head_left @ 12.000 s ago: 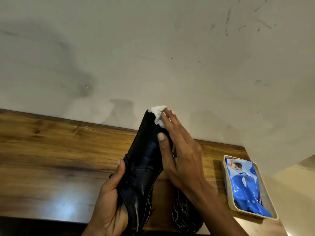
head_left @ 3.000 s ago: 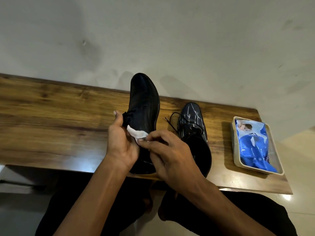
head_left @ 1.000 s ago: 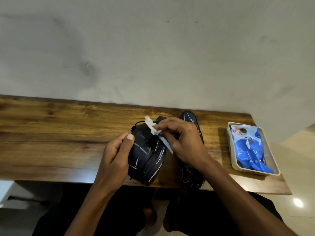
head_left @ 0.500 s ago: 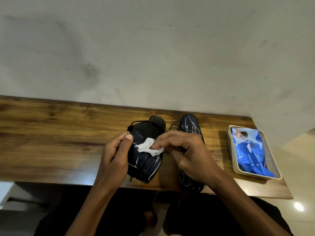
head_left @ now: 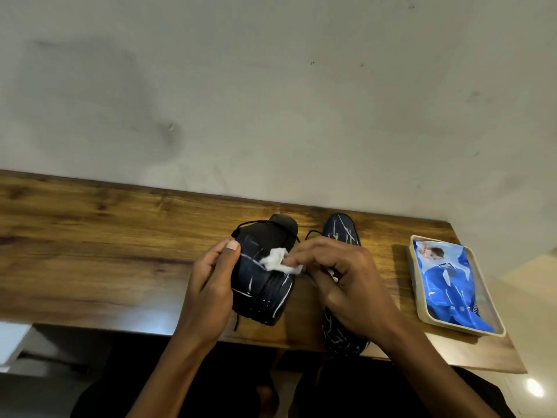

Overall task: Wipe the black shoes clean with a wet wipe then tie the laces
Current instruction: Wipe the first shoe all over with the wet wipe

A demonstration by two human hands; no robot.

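Observation:
My left hand (head_left: pixel 212 280) grips a black shoe (head_left: pixel 261 276) turned so that its sole and heel face me, the toe end near the table's front edge. My right hand (head_left: pixel 340 277) pinches a crumpled white wet wipe (head_left: pixel 277 260) and presses it on that sole. Thin black laces hang loose from the held shoe. The second black shoe (head_left: pixel 342 233) lies flat on the wooden table (head_left: pixel 105 245) just to the right, mostly hidden under my right hand and wrist.
A cream tray (head_left: pixel 416 285) holding a blue wet-wipe pack (head_left: pixel 449 285) sits at the table's right end. A plain grey wall (head_left: pixel 271 101) rises straight behind the table. My dark-clothed legs show below the front edge.
Three seconds ago the shoe stood upright with its upper facing me; it has since been turned sole-up. In the last second the wipe moved from the heel down across the sole.

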